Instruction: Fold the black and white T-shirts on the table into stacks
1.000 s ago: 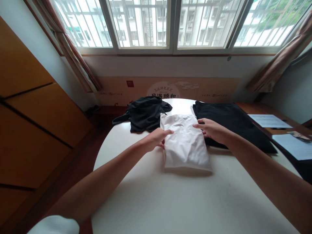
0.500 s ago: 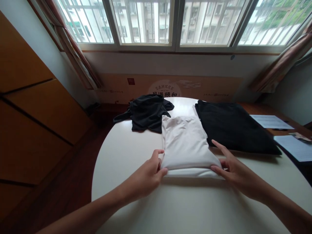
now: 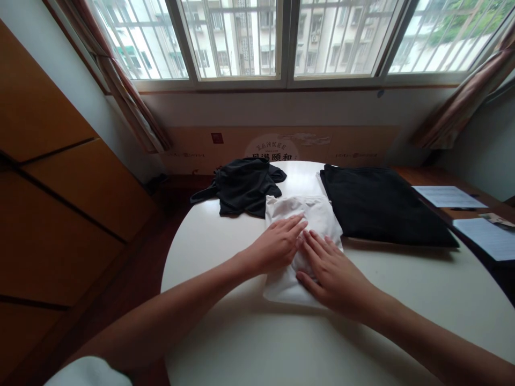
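Observation:
A folded white garment (image 3: 281, 284) lies on the white round table (image 3: 209, 252), right in front of me; its exact kind I cannot tell. My left hand (image 3: 277, 244) rests flat on its middle, fingers stretched toward the right. Beside it, my right hand (image 3: 330, 271) lies palm down on the same cloth, with its fingers extended and the thumb apart. The fingertips of the two hands nearly meet. Much of the garment's centre and right front is covered by my hands.
A crumpled black garment (image 3: 245, 185) with a strap lies at the back left of the table. Folded black cloth (image 3: 382, 203) sits on the right, with a white edge beneath. Paper sheets (image 3: 448, 197) lie on a brown surface farther right. Windows stand behind.
Both hands have left the garment's front corners and moved inward onto its top, fingers now flat. The front edge of the white garment now looks narrower. The view has shifted slightly.

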Tool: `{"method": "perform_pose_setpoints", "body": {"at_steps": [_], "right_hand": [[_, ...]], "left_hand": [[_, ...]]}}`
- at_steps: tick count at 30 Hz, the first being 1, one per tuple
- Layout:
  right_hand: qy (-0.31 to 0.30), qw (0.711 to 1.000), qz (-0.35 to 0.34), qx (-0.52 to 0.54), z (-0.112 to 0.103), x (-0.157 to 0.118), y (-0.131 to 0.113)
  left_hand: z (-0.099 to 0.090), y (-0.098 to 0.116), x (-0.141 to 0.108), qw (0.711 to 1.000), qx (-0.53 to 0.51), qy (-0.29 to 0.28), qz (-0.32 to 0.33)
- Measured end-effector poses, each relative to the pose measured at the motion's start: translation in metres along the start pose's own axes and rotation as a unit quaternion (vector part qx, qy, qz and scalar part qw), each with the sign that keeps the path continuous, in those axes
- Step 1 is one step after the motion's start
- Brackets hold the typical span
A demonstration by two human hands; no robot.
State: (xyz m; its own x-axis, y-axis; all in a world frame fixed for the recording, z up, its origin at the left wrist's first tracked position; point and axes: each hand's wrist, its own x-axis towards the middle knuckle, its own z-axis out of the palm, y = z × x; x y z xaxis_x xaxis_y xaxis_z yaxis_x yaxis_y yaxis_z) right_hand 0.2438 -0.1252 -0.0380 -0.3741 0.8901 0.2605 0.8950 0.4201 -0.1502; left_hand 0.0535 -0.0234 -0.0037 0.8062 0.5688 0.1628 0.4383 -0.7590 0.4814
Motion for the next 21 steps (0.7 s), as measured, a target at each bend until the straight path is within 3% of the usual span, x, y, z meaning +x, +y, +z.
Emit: {"method": "perform_pose_setpoints", "body": {"at_steps": [3,6,8,13,17,21], "right_hand": [[-0.016,1.0,0.004,-0.016,0.017,-0.012,0.002],[-0.006,1.0,0.004,-0.027,0.019,-0.028,0.004],[-0.006,1.0,0.001,-0.029,0.016,-0.033,0.003],[-0.015,0.999,-0.013,-0.026,0.011,-0.036,-0.001],[-0.019,0.999,-0.028,-0.023,0.007,-0.039,-0.003],[-0.018,0.999,-0.032,-0.009,0.003,-0.041,-0.004]], "left_hand": [[0.007,-0.038,0.02,0.991,0.087,0.005,-0.1],[0.003,-0.063,0.03,0.96,0.158,0.086,-0.216],[-0.003,-0.073,0.037,0.944,0.17,0.13,-0.251],[-0.019,-0.087,0.061,0.953,0.119,0.183,-0.21],[-0.022,-0.092,0.069,0.982,-0.022,0.109,-0.151],[-0.016,-0.091,0.063,0.98,-0.108,0.09,-0.138]]}}
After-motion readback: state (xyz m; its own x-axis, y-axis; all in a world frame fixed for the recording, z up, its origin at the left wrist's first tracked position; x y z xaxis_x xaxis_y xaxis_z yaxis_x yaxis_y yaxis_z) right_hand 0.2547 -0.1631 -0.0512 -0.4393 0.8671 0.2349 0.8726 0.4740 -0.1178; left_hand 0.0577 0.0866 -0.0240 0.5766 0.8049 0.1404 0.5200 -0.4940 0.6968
